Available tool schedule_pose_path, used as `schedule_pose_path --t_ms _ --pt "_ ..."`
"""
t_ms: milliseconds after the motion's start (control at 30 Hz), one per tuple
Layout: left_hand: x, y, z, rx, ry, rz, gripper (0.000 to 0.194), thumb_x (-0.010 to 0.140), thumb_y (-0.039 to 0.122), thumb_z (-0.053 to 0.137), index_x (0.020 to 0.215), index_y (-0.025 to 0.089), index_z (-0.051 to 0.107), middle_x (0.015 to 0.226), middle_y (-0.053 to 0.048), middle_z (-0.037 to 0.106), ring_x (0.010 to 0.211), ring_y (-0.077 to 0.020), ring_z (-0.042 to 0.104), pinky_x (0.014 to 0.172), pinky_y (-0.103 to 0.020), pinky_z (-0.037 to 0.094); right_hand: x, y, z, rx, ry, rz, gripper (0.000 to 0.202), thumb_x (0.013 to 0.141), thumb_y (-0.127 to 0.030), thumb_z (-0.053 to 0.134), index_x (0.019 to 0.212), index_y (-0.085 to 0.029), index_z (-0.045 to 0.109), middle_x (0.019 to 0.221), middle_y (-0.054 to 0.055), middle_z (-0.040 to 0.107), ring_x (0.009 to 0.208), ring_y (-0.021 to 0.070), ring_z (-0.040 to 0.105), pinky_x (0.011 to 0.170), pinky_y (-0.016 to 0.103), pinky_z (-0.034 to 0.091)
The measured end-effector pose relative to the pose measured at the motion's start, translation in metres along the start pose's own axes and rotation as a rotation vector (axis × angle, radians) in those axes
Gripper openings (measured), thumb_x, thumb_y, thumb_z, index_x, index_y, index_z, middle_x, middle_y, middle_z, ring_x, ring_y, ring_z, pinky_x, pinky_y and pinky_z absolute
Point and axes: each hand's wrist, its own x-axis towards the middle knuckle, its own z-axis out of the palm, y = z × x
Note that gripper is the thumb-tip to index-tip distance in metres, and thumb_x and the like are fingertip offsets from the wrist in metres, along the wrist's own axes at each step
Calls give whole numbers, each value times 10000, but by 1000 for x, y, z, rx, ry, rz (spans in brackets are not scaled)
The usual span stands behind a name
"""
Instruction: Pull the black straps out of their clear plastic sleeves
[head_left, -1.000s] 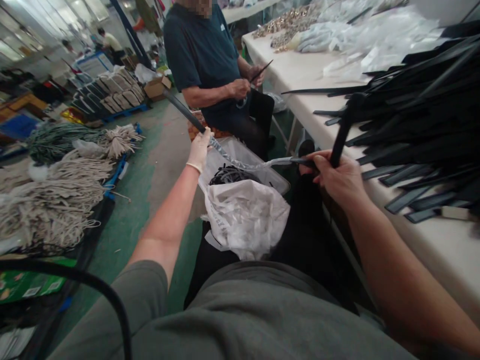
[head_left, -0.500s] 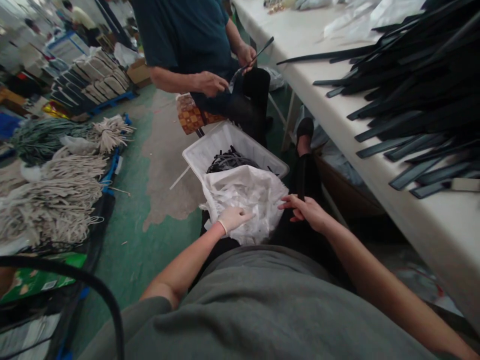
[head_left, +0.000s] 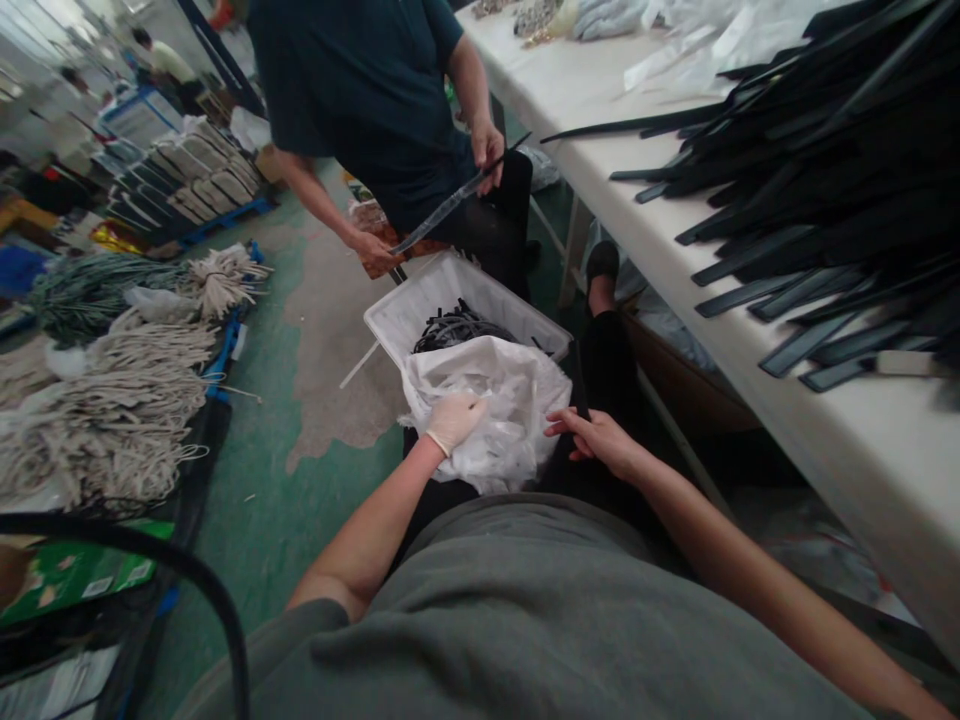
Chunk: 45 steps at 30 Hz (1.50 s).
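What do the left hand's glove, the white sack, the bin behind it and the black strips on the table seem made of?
Glove: probably matte latex; thin, close-fitting, with a rolled cuff.
White sack: likely dull woven plastic; limp and creased.
Bin: apparently smooth, rigid plastic; it holds its shape.
Black strips: perhaps leather or imitation, satin; flat, with a soft sheen. Can't tell which.

Beige cords [head_left: 112, 395] beside green cords [head_left: 97, 292]; stacked bundles [head_left: 187, 175] on blue pallet [head_left: 226, 220].

No readable text, labels or numbers anywhere.
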Motion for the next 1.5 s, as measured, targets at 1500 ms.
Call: schedule_pose_path --t_ms 1500 --pt "-72 33 -8 -769 -283 -152 106 727 261 733 687 163 733 687 -14 712 742 -203 664 756 -283 508 48 -153 80 -290 -20 -497 204 859 -340 609 801 -151 657 744 27 699 554 106 565 422 177 429"
